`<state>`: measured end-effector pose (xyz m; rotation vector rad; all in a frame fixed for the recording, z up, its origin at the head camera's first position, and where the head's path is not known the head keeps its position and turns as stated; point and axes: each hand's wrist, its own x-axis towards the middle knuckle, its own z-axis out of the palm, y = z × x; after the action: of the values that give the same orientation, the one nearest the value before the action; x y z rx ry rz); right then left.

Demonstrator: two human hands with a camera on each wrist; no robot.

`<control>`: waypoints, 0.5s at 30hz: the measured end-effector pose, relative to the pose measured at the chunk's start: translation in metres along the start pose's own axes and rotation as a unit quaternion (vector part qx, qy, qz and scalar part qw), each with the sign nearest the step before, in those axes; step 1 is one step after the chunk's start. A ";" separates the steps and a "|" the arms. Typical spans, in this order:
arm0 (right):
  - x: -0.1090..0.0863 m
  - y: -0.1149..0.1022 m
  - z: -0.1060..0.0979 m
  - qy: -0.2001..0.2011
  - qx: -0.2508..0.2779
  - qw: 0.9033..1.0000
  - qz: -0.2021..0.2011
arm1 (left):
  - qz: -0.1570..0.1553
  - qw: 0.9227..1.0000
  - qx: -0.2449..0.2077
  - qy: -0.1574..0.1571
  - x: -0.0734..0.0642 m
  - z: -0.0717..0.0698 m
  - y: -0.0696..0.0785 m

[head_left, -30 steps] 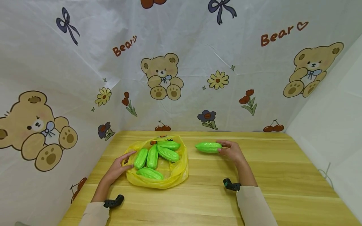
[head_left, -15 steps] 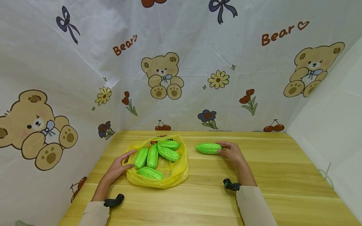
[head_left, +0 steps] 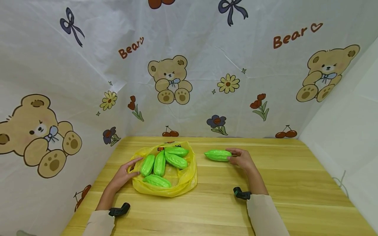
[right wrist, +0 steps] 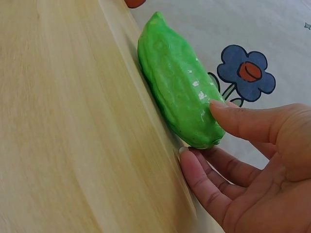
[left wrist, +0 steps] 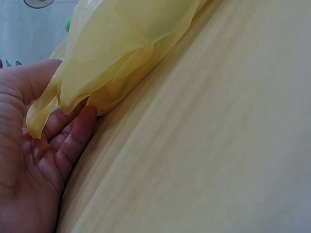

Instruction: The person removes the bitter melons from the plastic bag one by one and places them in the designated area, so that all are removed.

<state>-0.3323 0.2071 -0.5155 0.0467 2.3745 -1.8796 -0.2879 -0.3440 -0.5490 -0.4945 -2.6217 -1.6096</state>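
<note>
A yellow plastic bag lies with its mouth spread wide on the wooden table, holding several bright green bitter melons with glossy, bumpy skins. My left hand grips the bag's left rim; in the left wrist view the bag's film passes between thumb and curled fingers, partly hiding them. Right of the bag, a single bitter melon lies on its side, tip pointing left. My right hand pinches its blunt right end, thumb against the skin and the other fingers around the end.
The wooden table ends against a white cloth backdrop printed with bears and flowers. A white wall stands to the right, with a thin cable near the table's right edge. Black wrist cameras sit on both wrists.
</note>
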 end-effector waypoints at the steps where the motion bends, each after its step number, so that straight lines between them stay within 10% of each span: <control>1: 0.000 0.000 0.000 0.001 -0.002 1.000 0.001 | 0.001 1.000 0.001 0.000 0.000 0.000 0.000; 15: -0.004 -0.008 -0.007 0.009 -0.041 0.999 -0.019 | 0.003 1.000 0.004 0.002 0.000 -0.001 -0.005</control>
<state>-0.3294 0.2122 -0.5062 0.0107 2.4803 -1.8023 -0.2898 -0.3465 -0.5530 -0.4973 -2.6210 -1.5972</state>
